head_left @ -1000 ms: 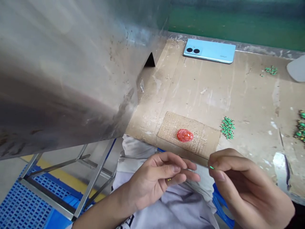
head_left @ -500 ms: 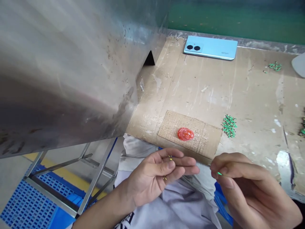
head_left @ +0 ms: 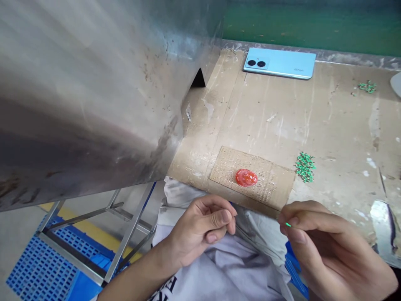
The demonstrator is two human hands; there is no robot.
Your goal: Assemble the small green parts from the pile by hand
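My left hand [head_left: 206, 225] is closed, its fingers curled in and the thumb across them. Small yellow pieces lay in it half a second ago; the fingers now hide them. My right hand [head_left: 332, 246] pinches a tiny bright green piece [head_left: 288, 224] between thumb and fingertips, near the table's front edge. Between and beyond the hands, a glossy red blob [head_left: 246, 177] sits on a speckled cardboard piece [head_left: 224, 167]. Just to its right lies a pile of small green parts [head_left: 305, 167], too small to name.
A light blue phone [head_left: 282, 62] lies at the back of the cardboard-covered table [head_left: 250, 121]. Another small green cluster [head_left: 367, 86] is at the back right. A large metal panel [head_left: 94, 92] rises on the left, above a metal-framed stool [head_left: 131, 225] and a blue perforated mat [head_left: 37, 255].
My left hand has curled its fingers closed over the small yellow pieces. My right hand keeps its pinch on the green piece. The view has shifted slightly.
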